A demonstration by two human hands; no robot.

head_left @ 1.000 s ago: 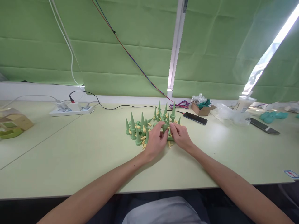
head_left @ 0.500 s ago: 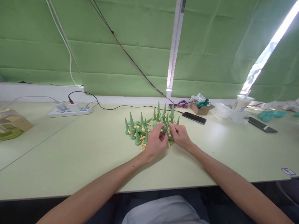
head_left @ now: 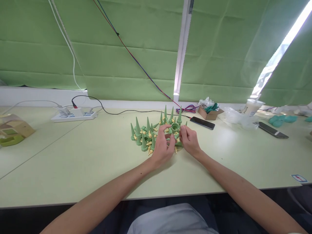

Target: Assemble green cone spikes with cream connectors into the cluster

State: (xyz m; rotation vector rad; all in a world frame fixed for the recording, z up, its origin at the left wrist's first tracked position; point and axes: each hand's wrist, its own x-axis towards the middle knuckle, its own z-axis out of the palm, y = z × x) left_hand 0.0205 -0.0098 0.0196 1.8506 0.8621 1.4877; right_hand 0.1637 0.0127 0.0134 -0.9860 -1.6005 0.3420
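A round green cup-like piece (head_left: 175, 127) is held up between my two hands, its hollow opening toward the camera. My left hand (head_left: 163, 144) has its thumb and index finger curved at the piece's left side. At its right side my right hand (head_left: 189, 139) pinches, fingers closed; the piece's edge lies at the fingertips. Around and behind the hands stand several green cones (head_left: 144, 143) on round bases, mixed with small yellow pieces (head_left: 149, 134) on the pale table (head_left: 97, 162). Part of the pile is hidden by my hands.
A black phone (head_left: 202, 123) on a cable lies right of the pile, near a cardboard box (head_left: 211, 115). Further right are a plastic cup (head_left: 252, 107) and a dark flat device (head_left: 273, 130). A power strip (head_left: 74, 116) and a house-shaped object (head_left: 16, 130) are left.
The green piece has moved slightly up and right and now tips its opening more toward the camera. My left fingers have spread wider apart; my right hand has shifted slightly right.
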